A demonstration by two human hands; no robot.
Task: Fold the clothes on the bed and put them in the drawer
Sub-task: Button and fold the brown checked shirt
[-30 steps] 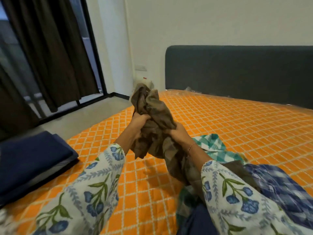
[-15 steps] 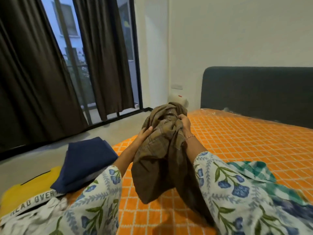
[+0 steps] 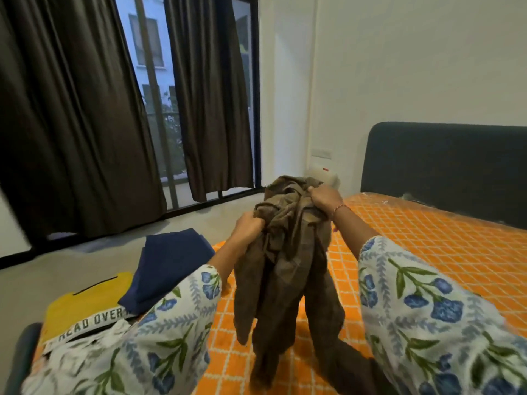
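Both hands are gripping a bunched brown garment (image 3: 288, 252): the left hand (image 3: 248, 228) is clutching its left edge, the right hand (image 3: 325, 199) its top. It is hanging above the orange bed (image 3: 427, 252), its ends trailing onto the cover. A folded navy cloth (image 3: 168, 266) is overlapping a yellow shirt (image 3: 85, 303) at the left.

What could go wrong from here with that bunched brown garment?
1. The brown garment is held bunched by the left hand and right hand; with no edge in either grip it may fold crooked.
2. Its lower end trails on the orange bedspread and may drag or catch.
3. Swinging it left could disturb the folded navy cloth and yellow shirt.
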